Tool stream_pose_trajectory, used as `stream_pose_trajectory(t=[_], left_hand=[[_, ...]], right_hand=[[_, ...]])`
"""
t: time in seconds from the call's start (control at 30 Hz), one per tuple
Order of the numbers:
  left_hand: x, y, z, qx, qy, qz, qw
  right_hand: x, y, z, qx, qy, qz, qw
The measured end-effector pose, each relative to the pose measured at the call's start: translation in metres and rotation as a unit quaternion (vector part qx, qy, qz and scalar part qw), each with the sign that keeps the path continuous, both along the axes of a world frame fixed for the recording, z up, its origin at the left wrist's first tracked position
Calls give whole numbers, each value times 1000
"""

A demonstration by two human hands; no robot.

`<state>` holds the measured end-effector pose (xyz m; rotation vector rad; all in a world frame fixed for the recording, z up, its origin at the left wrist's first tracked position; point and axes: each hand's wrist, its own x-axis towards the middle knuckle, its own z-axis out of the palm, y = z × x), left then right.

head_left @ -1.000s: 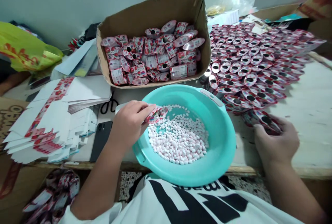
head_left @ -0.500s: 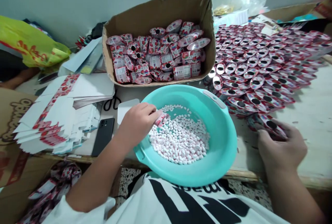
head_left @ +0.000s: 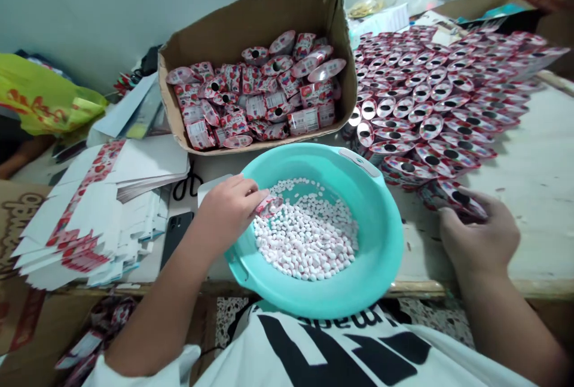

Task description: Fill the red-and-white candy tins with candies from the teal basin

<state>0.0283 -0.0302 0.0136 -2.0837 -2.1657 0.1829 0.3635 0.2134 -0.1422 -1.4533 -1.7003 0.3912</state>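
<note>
Over the near-left rim of a turquoise basin, my left hand pinches a small red-and-white candy packet. Small white candies lie spread across the basin's bottom. On the right, my right hand has its fingers closed round a red printed packet with a dark oval hole in its top. That packet is at the near edge of a dense block of similar upright packets. Part of it is hidden behind my thumb and fingers.
Behind the basin stands a cardboard box holding many filled-looking packets. Stacked white and red printed card sheets, black scissors and a dark phone lie to the left. A yellow bag is beside another person's arm.
The whole view has shifted slightly, so most things appear a little further left. The packet in my left hand looks more tilted. My right hand keeps its grip.
</note>
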Motion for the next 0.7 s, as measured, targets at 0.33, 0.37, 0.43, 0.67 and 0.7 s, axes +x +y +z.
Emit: stream_pose_trajectory(t=[0.33, 0.37, 0.43, 0.67, 0.7], left_hand=[[15, 0, 1, -49, -29, 6, 998], [17, -1, 1, -45, -32, 4, 998], [18, -4, 1, -16, -58, 9, 998], [11, -18, 0, -14, -93, 46, 995], [11, -20, 0, 1, -92, 48, 995]], right_hand=[[-1, -1, 3, -10, -10, -12, 1000], [-1, 0, 3, -9, -9, -12, 1000], [-1, 0, 2, -6, -3, -9, 1000], [0, 0, 1, -2, 1, -7, 1000], [0, 0, 1, 1, 1, -4, 1000]])
